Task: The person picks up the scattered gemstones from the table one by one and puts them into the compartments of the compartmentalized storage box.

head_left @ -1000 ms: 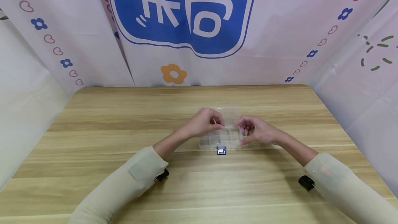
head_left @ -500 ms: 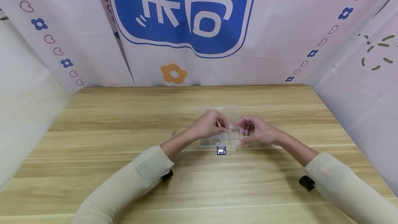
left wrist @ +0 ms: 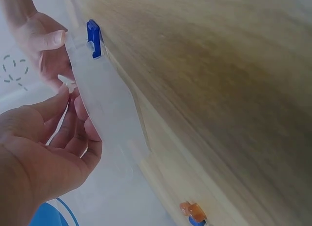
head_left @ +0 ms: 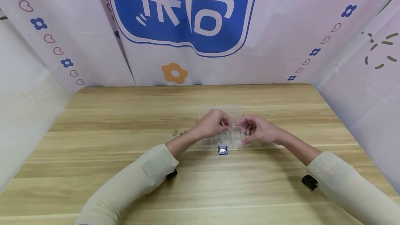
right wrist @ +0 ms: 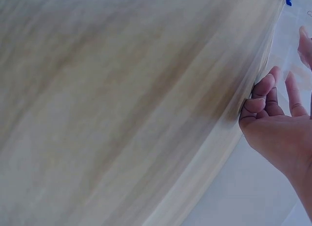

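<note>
A clear plastic compartment box (head_left: 205, 142) lies on the table, its transparent lid (head_left: 236, 111) laid open at the far side. At its near edge sticks out a blue latch (head_left: 223, 150). Above the compartments, my left hand (head_left: 215, 123) pinches a small whitish piece (left wrist: 66, 80) between thumb and fingertips; its exact kind is too small to tell. My right hand (head_left: 260, 131) holds the box's right side, with thumb at the near corner and forefinger farther back. Its other fingers curl inward beside the box.
Several small coloured beads (head_left: 176, 133) lie on the table to the left of the box, partly hidden behind the left forearm. In the left wrist view, orange beads (left wrist: 196, 211) show on the wooden table (head_left: 125, 114). A printed cloth (head_left: 275, 44) hangs behind the table.
My left hand has moved slightly right over the box, uncovering the beads on the table to the left. The right hand stays at the box's right side.
</note>
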Motion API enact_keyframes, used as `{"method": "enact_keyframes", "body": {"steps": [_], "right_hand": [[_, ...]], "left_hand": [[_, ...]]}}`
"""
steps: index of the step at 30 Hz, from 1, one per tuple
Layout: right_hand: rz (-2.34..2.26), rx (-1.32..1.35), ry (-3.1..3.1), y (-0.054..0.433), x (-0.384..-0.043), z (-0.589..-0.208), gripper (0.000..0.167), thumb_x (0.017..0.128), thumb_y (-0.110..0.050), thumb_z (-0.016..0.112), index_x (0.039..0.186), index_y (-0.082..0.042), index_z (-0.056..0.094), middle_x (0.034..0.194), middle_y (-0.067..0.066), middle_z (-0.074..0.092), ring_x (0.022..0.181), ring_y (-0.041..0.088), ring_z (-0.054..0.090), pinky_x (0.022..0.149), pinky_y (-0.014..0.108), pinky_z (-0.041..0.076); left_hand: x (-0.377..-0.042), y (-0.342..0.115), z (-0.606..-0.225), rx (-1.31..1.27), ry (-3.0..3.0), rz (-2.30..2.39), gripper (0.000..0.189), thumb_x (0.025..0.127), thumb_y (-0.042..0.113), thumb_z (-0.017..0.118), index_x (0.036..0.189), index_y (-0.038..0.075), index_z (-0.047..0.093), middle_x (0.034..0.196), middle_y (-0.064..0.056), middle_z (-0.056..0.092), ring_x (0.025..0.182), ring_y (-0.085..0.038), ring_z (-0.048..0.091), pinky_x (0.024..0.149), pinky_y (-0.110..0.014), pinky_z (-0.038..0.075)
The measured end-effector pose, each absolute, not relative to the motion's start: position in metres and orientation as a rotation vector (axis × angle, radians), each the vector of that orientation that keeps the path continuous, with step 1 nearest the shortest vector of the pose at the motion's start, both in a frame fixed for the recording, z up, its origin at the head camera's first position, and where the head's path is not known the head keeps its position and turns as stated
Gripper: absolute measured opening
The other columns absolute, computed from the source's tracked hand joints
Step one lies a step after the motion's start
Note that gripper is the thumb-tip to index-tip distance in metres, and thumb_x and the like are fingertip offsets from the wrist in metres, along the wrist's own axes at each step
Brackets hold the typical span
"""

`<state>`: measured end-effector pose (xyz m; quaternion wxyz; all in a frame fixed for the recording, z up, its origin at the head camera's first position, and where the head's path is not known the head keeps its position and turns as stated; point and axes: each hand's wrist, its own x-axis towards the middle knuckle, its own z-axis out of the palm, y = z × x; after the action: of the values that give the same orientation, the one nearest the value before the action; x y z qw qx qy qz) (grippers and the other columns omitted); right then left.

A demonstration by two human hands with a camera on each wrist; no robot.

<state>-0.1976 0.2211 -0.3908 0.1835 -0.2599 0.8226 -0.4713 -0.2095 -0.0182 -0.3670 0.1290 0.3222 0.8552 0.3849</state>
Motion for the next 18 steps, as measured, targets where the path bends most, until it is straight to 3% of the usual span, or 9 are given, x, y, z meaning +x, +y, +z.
{"method": "enact_keyframes", "body": {"steps": [18], "right_hand": [[-1.35,-0.727,2.299,0.221,-0.197,-0.391,0.051,0.079,-0.001,0.088,0.121,0.007,0.06,0.092,0.012,0.056,0.085,0.022,0.051,0.073,0.025,0.044]], "left_hand": [[-0.208,-0.006,-0.367,0.866,2.551,1.071,0.004,0.092,0.008,0.078,0.094,0.004,0.079,0.089,-0.004,0.076,0.076,-0.011,0.065,0.069,-0.019,0.052]]}}
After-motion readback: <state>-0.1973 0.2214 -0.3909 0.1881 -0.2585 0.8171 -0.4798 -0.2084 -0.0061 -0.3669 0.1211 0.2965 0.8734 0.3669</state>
